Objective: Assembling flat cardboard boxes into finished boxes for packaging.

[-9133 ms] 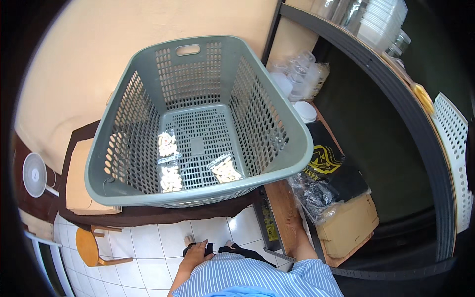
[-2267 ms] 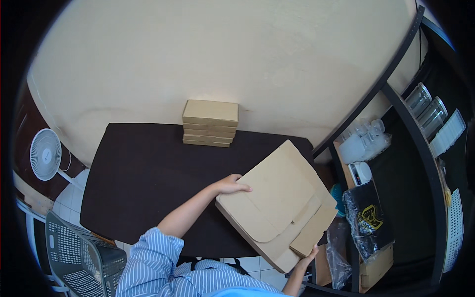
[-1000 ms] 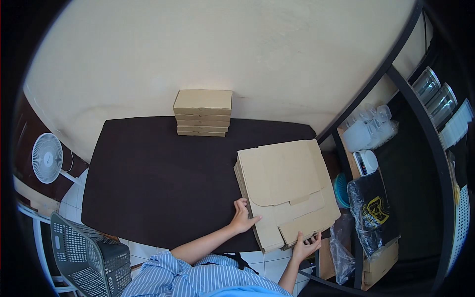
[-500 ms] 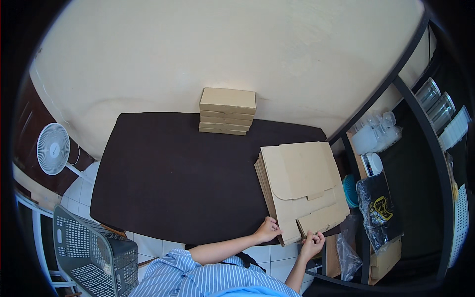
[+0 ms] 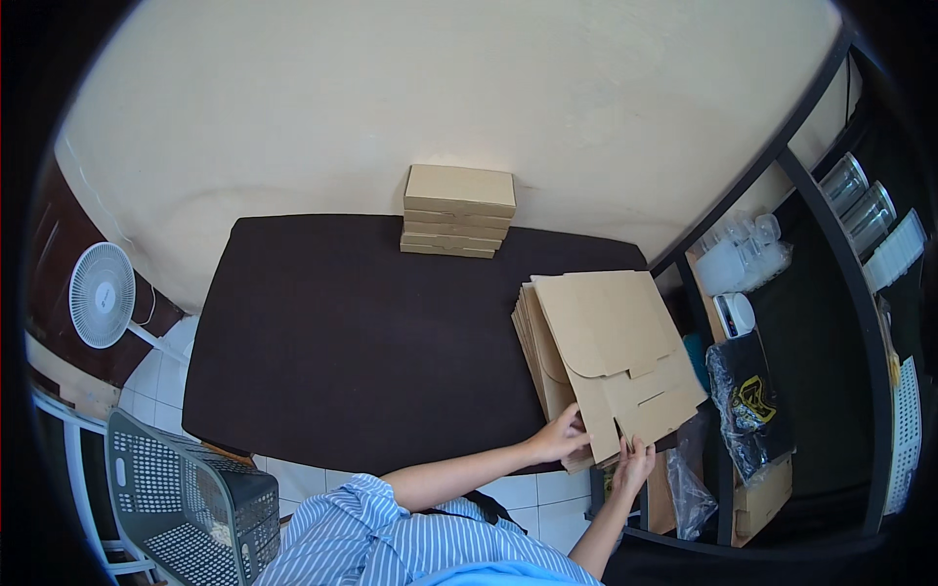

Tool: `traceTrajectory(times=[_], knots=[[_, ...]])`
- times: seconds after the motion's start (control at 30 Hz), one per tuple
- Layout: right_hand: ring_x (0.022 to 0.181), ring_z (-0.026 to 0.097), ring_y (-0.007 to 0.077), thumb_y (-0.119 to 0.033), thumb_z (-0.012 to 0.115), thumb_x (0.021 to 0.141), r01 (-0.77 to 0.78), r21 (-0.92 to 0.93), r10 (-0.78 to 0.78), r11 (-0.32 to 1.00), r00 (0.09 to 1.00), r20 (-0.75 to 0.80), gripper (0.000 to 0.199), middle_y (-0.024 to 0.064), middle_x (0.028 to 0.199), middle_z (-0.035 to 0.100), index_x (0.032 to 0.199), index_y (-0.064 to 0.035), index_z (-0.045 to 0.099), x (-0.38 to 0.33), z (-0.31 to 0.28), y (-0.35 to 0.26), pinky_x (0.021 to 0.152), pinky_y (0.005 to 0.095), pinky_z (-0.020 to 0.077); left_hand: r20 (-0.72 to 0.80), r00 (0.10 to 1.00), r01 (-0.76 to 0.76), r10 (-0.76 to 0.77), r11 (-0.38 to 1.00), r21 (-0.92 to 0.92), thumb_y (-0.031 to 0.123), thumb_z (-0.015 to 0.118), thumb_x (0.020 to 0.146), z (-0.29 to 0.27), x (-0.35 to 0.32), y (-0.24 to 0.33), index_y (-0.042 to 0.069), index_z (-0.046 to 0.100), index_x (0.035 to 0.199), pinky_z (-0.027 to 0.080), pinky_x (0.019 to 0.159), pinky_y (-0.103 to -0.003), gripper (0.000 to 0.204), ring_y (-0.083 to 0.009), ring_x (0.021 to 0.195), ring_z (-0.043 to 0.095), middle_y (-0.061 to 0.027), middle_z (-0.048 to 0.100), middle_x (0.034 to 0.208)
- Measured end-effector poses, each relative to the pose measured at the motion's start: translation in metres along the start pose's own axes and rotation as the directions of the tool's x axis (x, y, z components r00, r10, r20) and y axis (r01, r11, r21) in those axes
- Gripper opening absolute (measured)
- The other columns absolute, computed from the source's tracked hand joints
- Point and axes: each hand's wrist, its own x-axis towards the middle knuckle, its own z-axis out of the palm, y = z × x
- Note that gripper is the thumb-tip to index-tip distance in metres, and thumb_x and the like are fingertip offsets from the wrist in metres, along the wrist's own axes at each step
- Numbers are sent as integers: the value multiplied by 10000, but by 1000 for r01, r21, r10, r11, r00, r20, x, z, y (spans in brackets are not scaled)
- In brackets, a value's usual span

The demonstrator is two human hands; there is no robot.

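Observation:
A stack of flattened cardboard boxes [image 5: 531,337] lies at the right end of the dark table. Its top flattened cardboard box [image 5: 611,322] is raised and shifted to the right, with the sheets below showing along its left side. At its near left edge, my left hand [image 5: 562,438] has closed on the cardboard, and some fingertips are hidden behind it. My right hand [image 5: 633,466] pinches the near edge by the small flap and slot. Against the wall stands a pile of folded cardboard boxes [image 5: 459,186].
The dark brown table [image 5: 362,342] spreads to the left. A black-framed shelf [image 5: 831,215] on the right holds clear plastic containers [image 5: 738,259], jars [image 5: 865,215] and a plastic-wrapped black package [image 5: 747,400]. On the left are a white fan [image 5: 103,293] and a grey basket [image 5: 195,488].
The top flattened box has lifted off the stack and slid to the right, its near flap no longer folded over. My left hand has moved right along with it; my right hand has shifted slightly.

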Motion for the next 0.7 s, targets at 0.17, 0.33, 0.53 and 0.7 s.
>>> traceTrajectory(times=[0.17, 0.33, 0.53, 0.7], knots=[[917, 566, 178, -4, 547, 802, 66, 199, -75, 978, 996, 41, 388, 83, 1058, 534, 1163, -50, 411, 11, 3, -25, 744, 288, 516, -72, 996, 30, -48, 973, -229, 105, 554, 848, 5, 26, 17, 110, 193, 1311, 489, 798, -328, 587, -219, 1048, 507, -148, 456, 1166], [968, 549, 192, 33, 535, 780, 55, 249, -110, 967, 971, 213, 470, 96, 1116, 507, 1215, -44, 374, 11, 3, -37, 796, 304, 493, -142, 984, 26, -112, 864, -502, 49, 531, 842, 11, 37, 35, 138, 198, 1284, 485, 809, -358, 560, -213, 1074, 477, -99, 397, 1230], [1049, 514, 240, -43, 533, 752, -11, 312, -39, 950, 987, 154, 469, 138, 1153, 505, 1205, -11, 415, 21, -1, -40, 896, 362, 428, -44, 998, -62, 47, 878, -474, -23, 504, 817, -15, 17, 48, 172, 116, 1346, 368, 950, -412, 684, -213, 1222, 323, -88, 321, 1303], [1017, 541, 266, -186, 508, 789, -178, 434, -17, 883, 913, 408, 412, 141, 1091, 557, 1154, 5, 479, 30, -21, -25, 878, 401, 442, 7, 999, -48, 52, 964, -263, -17, 517, 829, -61, -40, 59, 176, 39, 1385, 331, 987, -386, 758, -187, 1252, 283, -75, 279, 1343]])
